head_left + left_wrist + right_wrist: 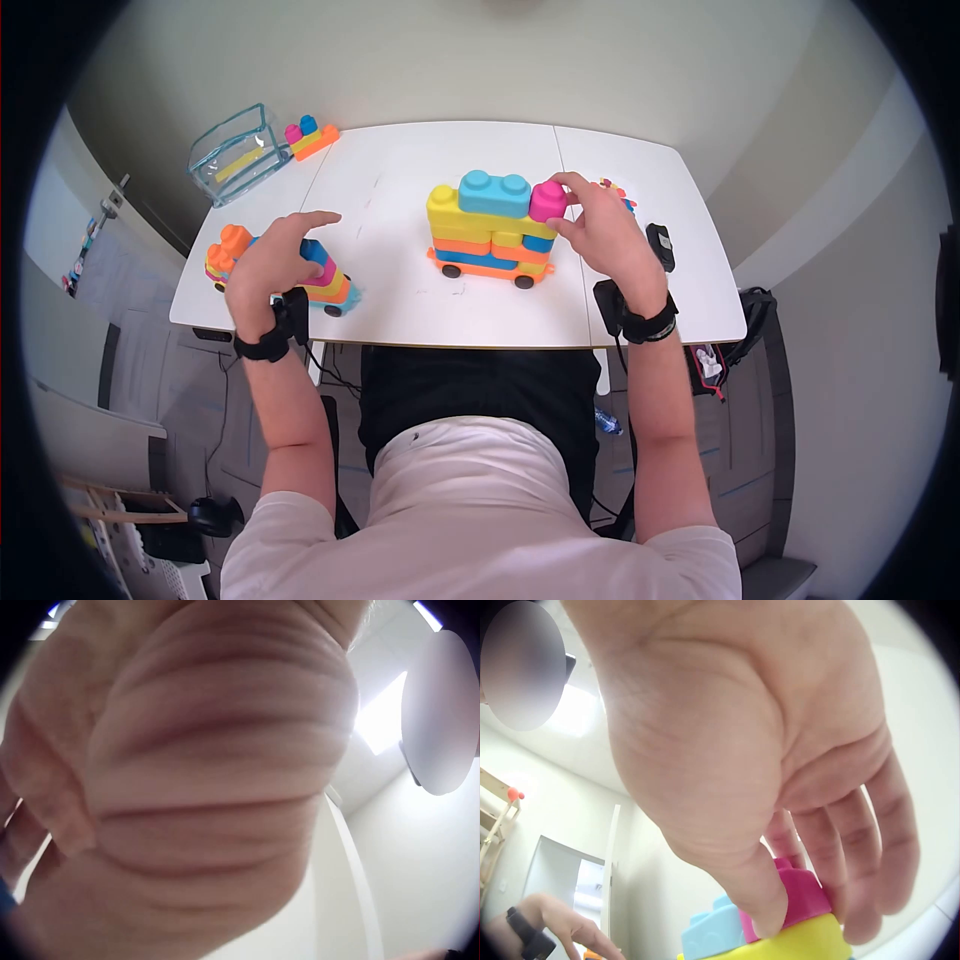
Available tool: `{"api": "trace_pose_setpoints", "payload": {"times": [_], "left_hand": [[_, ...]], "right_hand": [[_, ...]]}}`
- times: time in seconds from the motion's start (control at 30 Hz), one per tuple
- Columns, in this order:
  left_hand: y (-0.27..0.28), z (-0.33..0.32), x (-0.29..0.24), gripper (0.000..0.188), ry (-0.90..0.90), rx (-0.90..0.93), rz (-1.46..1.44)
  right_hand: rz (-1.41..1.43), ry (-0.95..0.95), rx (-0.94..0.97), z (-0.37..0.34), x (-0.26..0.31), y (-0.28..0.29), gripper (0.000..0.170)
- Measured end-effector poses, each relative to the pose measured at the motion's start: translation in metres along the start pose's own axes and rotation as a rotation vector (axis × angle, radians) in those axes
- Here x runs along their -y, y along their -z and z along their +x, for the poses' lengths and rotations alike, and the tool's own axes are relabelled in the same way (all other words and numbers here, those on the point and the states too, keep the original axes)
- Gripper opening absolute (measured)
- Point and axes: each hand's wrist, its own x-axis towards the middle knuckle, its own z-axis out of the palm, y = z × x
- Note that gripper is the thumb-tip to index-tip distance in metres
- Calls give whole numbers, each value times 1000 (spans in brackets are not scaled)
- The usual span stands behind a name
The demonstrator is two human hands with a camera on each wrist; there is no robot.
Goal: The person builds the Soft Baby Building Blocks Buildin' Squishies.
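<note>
My right hand [602, 232] pinches a magenta toy block [548, 201] between thumb and fingers, at the right end of the top of a block-built toy wagon. Beside that block sits a light blue toy block [494, 194], both on a long yellow block [478, 227]. Orange and blue layers lie below, over an orange wheeled base [487, 267]. The right wrist view shows the thumb on the magenta block [808, 894]. My left hand [272, 262] is over a second block-built toy vehicle [330, 287], index finger extended to the right; the hand hides the vehicle's middle.
A clear zip case [235, 160] with something yellow inside stands at the back left of the white table [390, 220]. Next to it is a small group of blocks [313, 140]. A black device [660, 247] and small colourful pieces [617, 190] lie on the right.
</note>
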Motion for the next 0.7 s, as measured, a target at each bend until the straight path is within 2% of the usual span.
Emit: {"api": "trace_pose_setpoints", "payload": {"times": [0.07,0.17,0.27,0.37,0.63,0.7], "left_hand": [[3,-4,-5,79,40,-18,88],[1,6,7,74,114,51,-30],[-4,13,6,63,27,73,7],[-15,14,-16,50,15,-48,96],[-39,32,-40,41,-163,-180,83],[-38,32,-46,40,-159,-193,77]], "right_hand": [[13,4,1,-2,2,1,46],[-5,-56,57,-1,4,3,46],[-5,-16,22,-1,0,1,47],[11,-12,18,0,1,3,46],[-2,-19,26,-1,3,3,46],[1,-11,29,0,1,3,47]]}}
